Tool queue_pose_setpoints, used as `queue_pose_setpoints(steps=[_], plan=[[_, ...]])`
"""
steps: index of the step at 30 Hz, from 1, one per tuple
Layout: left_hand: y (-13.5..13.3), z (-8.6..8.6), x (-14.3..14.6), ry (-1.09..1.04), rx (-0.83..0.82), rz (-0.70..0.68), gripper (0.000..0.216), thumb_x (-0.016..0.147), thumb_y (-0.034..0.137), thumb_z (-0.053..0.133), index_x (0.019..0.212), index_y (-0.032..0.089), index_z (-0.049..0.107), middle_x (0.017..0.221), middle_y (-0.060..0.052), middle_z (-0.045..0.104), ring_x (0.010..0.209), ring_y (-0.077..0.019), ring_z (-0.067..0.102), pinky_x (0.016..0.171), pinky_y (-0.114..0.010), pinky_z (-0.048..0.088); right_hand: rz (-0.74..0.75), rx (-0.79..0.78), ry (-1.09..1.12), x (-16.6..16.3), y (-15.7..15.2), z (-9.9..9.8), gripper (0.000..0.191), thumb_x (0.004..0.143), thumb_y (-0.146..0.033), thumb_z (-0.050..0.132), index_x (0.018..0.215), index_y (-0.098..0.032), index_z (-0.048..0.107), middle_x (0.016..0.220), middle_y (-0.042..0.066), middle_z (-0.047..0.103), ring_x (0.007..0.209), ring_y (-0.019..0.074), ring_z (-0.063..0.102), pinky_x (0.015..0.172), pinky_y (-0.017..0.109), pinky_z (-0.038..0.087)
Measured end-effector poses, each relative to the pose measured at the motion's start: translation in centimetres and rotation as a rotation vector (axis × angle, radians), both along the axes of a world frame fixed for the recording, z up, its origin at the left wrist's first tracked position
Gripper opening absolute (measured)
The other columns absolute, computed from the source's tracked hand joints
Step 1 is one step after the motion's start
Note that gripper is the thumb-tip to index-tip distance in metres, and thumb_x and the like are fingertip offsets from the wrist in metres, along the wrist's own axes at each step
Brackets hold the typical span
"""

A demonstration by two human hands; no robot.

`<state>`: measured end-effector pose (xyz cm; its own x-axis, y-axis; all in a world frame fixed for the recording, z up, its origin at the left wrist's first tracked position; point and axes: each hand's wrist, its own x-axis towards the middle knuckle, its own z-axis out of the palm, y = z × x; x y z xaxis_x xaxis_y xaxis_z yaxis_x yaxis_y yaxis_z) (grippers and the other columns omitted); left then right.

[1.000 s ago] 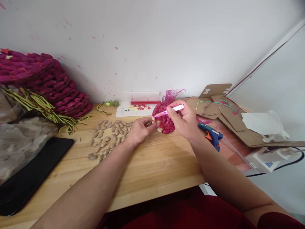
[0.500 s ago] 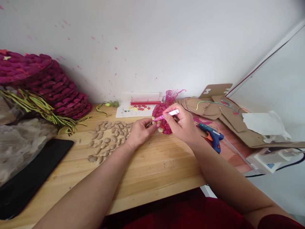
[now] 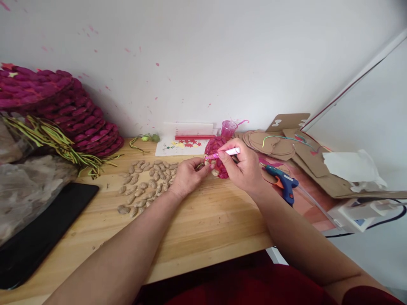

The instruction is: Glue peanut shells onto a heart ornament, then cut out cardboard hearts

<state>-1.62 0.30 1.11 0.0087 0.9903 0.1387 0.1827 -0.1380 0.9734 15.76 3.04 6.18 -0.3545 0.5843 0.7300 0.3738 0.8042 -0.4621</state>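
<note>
My right hand is closed around a white-and-pink marker pen. Its pink end points left, at the left side of a magenta peanut-covered piece. A few peanuts along that piece's near-left edge are still pale. My left hand pinches that edge between thumb and fingers; the grip is partly hidden. Loose unpainted peanuts lie spread to the left of my left hand on the wooden table.
Behind the piece stand a pink-stained plastic cup and a white sheet with small stars. A blue glue gun and cardboard shapes lie right. Stacked magenta peanut pieces, green-yellow cords and a black tray-like object occupy the left.
The marker's pink end has shifted slightly up and left along the piece's edge. Both hands keep their grips; the whole view has shifted a little.
</note>
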Motion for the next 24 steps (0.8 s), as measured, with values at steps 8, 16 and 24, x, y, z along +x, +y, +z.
queue_pose_setpoints(steps=[8,16,24], plan=[[0.22,0.01,0.12,-0.005,0.05,0.027,0.04,0.079,0.054,0.071,0.075,0.015,0.067,0.063,0.003,0.043,0.06,-0.0111,0.034,0.056,-0.025,0.028,0.023,0.009,-0.043,-0.15,-0.32,0.29,0.006,0.099,-0.027,0.06,0.094,-0.023,0.059,0.084,0.002,0.07,0.075,0.0159,0.065,0.069,0.031,0.048],[0.11,-0.13,0.18,0.001,0.101,0.082,0.036,0.078,0.049,0.072,0.068,0.016,0.062,0.058,0.005,0.041,0.057,-0.0102,0.032,0.053,-0.025,0.025,0.031,0.022,-0.066,-0.36,-0.79,0.76,0.008,0.098,-0.024,0.06,0.09,-0.023,0.057,0.084,0.002,0.068,0.076,0.0163,0.063,0.07,0.031,0.047],[0.34,-0.25,0.3,-0.014,0.136,0.121,0.03,0.076,0.046,0.071,0.074,0.016,0.069,0.059,0.004,0.048,0.057,-0.0108,0.037,0.054,-0.025,0.031,0.023,0.098,-0.075,-0.55,-0.86,0.57,0.007,0.099,-0.024,0.059,0.092,-0.023,0.059,0.086,0.002,0.069,0.081,0.0179,0.063,0.074,0.033,0.049]])
